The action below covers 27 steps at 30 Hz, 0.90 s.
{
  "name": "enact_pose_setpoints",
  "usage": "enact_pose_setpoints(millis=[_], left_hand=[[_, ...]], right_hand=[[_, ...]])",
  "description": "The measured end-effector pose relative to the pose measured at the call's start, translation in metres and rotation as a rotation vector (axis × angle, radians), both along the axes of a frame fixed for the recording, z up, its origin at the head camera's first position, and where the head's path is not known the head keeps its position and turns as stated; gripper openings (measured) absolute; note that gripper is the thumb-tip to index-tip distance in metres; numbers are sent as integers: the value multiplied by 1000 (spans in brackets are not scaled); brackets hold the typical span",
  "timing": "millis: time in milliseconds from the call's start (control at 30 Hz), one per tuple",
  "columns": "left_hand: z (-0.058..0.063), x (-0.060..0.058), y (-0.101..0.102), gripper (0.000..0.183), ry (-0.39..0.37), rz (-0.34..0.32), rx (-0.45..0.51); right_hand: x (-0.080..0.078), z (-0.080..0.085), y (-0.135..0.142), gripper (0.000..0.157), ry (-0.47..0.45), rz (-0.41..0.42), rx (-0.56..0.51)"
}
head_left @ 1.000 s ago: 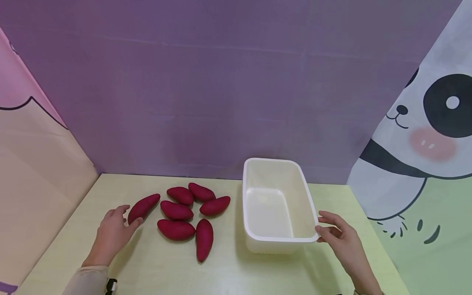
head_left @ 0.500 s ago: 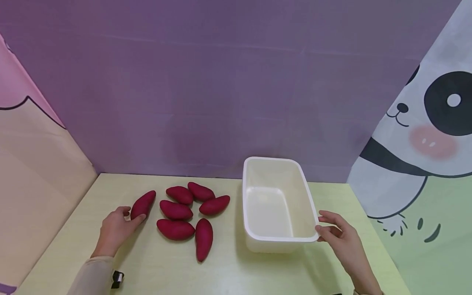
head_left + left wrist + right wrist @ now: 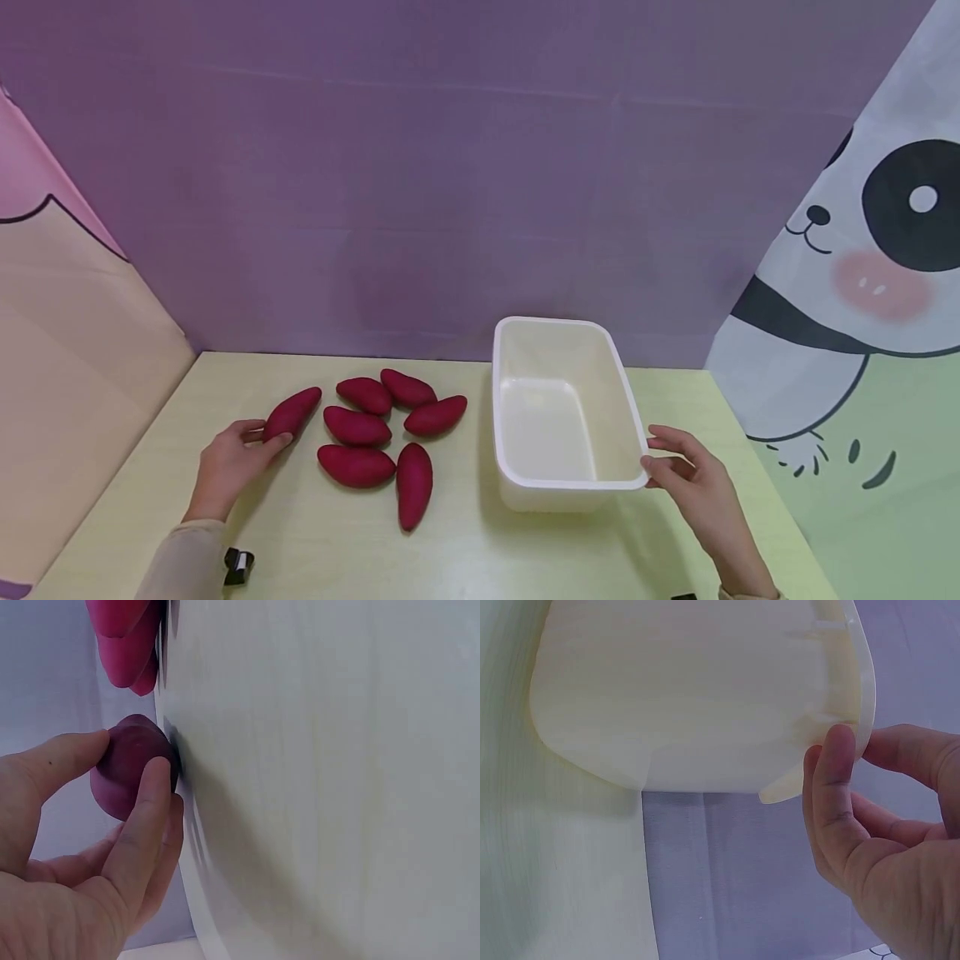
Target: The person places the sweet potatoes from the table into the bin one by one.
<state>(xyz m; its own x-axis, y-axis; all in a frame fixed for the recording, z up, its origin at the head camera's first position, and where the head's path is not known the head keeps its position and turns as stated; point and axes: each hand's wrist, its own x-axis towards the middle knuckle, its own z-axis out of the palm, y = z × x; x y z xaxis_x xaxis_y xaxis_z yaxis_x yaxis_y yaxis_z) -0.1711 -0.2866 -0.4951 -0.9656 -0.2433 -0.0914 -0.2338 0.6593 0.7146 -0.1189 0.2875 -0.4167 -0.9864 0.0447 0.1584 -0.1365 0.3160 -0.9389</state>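
At the left of the table, my left hand [image 3: 234,462] pinches the near end of a dark red sweet potato [image 3: 294,412] between thumb and fingers. The left wrist view shows the thumb on one side of this sweet potato [image 3: 127,769] and the fingers on the other, close to the tabletop. Several more sweet potatoes [image 3: 357,427] lie in a loose group just right of it. A white plastic bin [image 3: 570,485] stands right of the group, with nothing inside. My right hand [image 3: 693,492] grips the bin's near right rim, thumb above and fingers under in the right wrist view [image 3: 870,825].
The pale wooden table [image 3: 450,567] ends at a purple backdrop [image 3: 420,208] behind the bin. A panda-printed panel [image 3: 847,292] rises on the right, a beige and pink one [image 3: 75,375] on the left. A small black device [image 3: 239,567] sits beside the left sleeve.
My left hand has moved slightly right and closed around the sweet potato, which has turned and shifted a little. The right hand stays on the bin's rim.
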Motion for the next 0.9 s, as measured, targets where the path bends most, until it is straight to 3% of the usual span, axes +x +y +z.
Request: enact_pose_setpoints(millis=[133,333,700,900], left_hand=[[0,0,-1,78,-8,17,19],[8,0,2,77,45,-3,21],[43,0,28,77,119,-82,52],[70,-9,49,74,166,-115,85]], right_hand=[[0,0,0,41,-8,6,5],[0,0,0,40,-3,1,-4],[-2,-3,-1,41,-5,-5,4],[-1,-1,-1,41,-2,-7,20]])
